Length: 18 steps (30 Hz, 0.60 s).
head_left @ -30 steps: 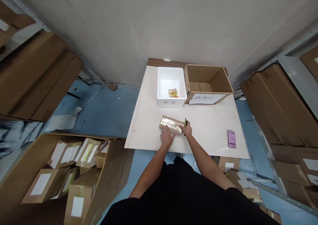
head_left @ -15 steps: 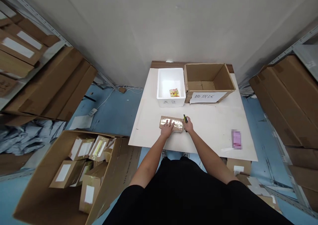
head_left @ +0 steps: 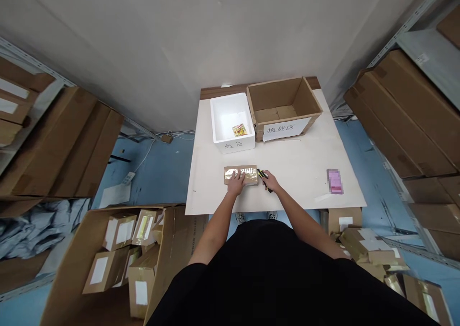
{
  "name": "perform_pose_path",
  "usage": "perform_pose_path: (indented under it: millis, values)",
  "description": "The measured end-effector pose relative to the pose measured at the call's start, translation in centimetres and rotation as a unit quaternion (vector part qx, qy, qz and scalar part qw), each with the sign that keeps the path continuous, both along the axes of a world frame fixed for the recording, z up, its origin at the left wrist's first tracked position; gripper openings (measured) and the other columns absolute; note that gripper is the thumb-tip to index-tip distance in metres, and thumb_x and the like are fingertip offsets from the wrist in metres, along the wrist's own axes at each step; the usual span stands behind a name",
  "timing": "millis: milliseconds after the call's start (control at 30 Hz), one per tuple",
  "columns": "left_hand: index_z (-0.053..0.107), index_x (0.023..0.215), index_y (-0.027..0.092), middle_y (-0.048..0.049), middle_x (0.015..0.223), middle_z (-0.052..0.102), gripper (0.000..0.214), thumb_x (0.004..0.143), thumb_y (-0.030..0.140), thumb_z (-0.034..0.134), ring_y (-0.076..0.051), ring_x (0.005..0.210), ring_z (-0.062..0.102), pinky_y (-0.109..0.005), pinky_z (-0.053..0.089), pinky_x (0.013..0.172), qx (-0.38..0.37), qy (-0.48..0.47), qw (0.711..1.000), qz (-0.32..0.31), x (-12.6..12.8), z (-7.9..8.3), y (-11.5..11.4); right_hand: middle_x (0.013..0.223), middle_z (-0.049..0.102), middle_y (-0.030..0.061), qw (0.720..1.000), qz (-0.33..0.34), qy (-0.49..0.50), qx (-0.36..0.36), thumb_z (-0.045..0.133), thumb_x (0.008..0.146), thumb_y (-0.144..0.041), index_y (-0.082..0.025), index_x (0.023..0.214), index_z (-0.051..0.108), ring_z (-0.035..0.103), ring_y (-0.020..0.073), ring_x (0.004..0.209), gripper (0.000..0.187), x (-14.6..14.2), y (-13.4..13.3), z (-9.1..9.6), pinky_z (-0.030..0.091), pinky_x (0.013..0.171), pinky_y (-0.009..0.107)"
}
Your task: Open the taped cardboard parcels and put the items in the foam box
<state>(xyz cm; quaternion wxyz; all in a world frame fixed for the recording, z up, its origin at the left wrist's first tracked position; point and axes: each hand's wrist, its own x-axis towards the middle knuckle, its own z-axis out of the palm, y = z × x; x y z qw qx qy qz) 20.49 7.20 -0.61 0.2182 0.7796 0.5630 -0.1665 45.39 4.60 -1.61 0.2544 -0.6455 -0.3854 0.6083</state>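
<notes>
A small taped cardboard box lies flat near the front of the white table. My left hand rests on its left half with the fingers spread over the shiny tape. At the box's right end, my right hand is closed around a black and yellow box cutter. The cutter's tip points up and left, close to the box's right edge; whether it touches the cardboard I cannot tell.
Behind the box stand a white foam bin holding a colourful packet and an open carton with a paper label. A blurred pink item lies at the right. A large carton of parcels is on the floor at left.
The box cutter has tilted from nearly upright to leaning left, at the box's right end. My left hand stays on the box. The whole view has shifted and turned.
</notes>
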Motion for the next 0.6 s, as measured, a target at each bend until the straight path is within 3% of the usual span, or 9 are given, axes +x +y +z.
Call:
perform_pose_path:
  millis: [233, 600]
  values:
    - [0.022, 0.174, 0.03, -0.0064, 0.182, 0.014, 0.07, 0.109, 0.049, 0.04, -0.038, 0.167, 0.01, -0.055, 0.031, 0.128, 0.001, 0.007, 1.0, 0.0, -0.4, -1.1, 0.1, 0.063, 0.059, -0.0099, 0.998, -0.05, 0.043, 0.002, 0.064, 0.097, -0.035, -0.026, 0.143, 0.052, 0.054, 0.011, 0.041, 0.048, -0.7, -0.2, -1.0, 0.052, 0.044, 0.021]
    - [0.026, 0.173, 0.028, -0.007, 0.181, 0.018, 0.069, 0.109, 0.047, 0.042, -0.038, 0.167, 0.012, -0.053, 0.033, 0.128, 0.02, 0.015, 1.0, -0.01, -0.6, -1.2, 0.0, 0.059, 0.054, -0.0113, 0.999, -0.01, 0.038, -0.029, 0.064, 0.097, -0.025, -0.027, 0.142, 0.051, 0.053, 0.0105, 0.043, 0.047, -0.5, 0.2, 0.5, 0.051, 0.046, 0.018]
